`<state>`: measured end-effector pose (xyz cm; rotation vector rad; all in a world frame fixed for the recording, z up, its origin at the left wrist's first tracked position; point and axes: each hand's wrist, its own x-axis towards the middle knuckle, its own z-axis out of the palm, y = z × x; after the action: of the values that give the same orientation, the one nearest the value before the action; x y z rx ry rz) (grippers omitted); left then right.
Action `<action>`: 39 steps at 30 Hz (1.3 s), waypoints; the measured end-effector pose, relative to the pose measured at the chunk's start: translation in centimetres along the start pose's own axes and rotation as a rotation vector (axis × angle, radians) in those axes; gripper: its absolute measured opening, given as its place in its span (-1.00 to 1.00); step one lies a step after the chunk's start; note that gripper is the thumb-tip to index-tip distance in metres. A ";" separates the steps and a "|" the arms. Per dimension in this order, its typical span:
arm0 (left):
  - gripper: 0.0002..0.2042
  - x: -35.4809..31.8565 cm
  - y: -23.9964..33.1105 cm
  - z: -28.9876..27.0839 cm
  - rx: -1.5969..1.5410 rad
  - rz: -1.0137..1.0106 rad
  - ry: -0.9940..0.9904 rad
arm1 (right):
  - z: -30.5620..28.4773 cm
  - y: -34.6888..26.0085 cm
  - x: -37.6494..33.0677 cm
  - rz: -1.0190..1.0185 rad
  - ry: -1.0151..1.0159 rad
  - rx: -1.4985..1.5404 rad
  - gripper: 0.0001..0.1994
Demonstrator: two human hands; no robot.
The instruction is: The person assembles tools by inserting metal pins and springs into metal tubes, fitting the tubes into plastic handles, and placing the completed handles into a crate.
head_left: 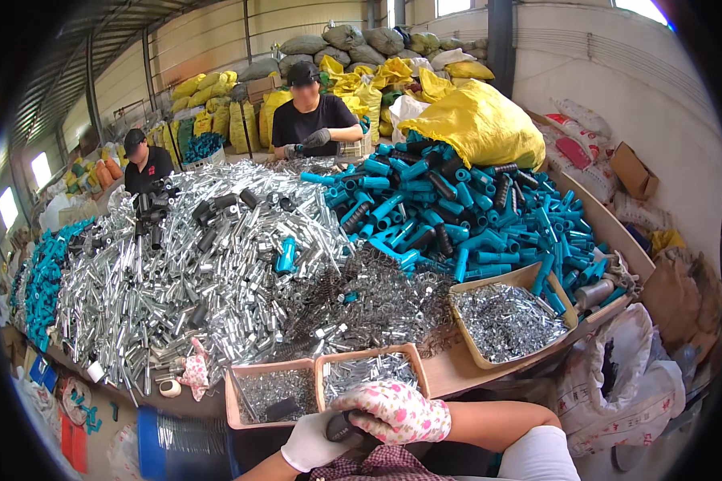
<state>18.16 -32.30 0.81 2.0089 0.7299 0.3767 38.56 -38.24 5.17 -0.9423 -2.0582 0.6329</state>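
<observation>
My left hand (306,443), in a white glove, is closed around a dark, rounded handle (342,427), close to my body. My right hand (399,410), in a white glove with pink flowers, bends over the same handle, its fingers closed at the near end. What lies beneath the right fingers is hidden. Just beyond my hands stand a tan bin of small metal parts (319,378) and another bin of short metal pins (417,369). A larger tan bin (475,358) of small shiny parts sits to the right.
Silver metal tubes (168,272) cover the table's left and middle. Dark springs (369,293) lie heaped beside them. Teal and black plastic handles (489,216) pile up at right below a yellow sack (481,128). Two co-workers (317,112) (144,164) are across the table. A white sack (618,393) stands at right.
</observation>
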 end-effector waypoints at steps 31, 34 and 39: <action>-0.78 3.7 -0.8 0.0 -0.355 -0.290 0.101 | -22.0 25.4 6.2 0.752 -0.084 -1.151 -0.58; -0.61 3.7 -1.9 0.1 -0.240 -0.240 0.042 | -23.9 24.5 3.0 0.634 0.416 -0.931 -0.42; -0.56 3.0 -1.4 -0.4 -0.159 -0.212 0.059 | -22.2 15.1 1.6 0.489 0.844 0.599 -0.65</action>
<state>19.77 -29.61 -0.25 1.7588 0.9120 0.3588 61.97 -25.30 8.38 -1.0897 -0.8253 0.8468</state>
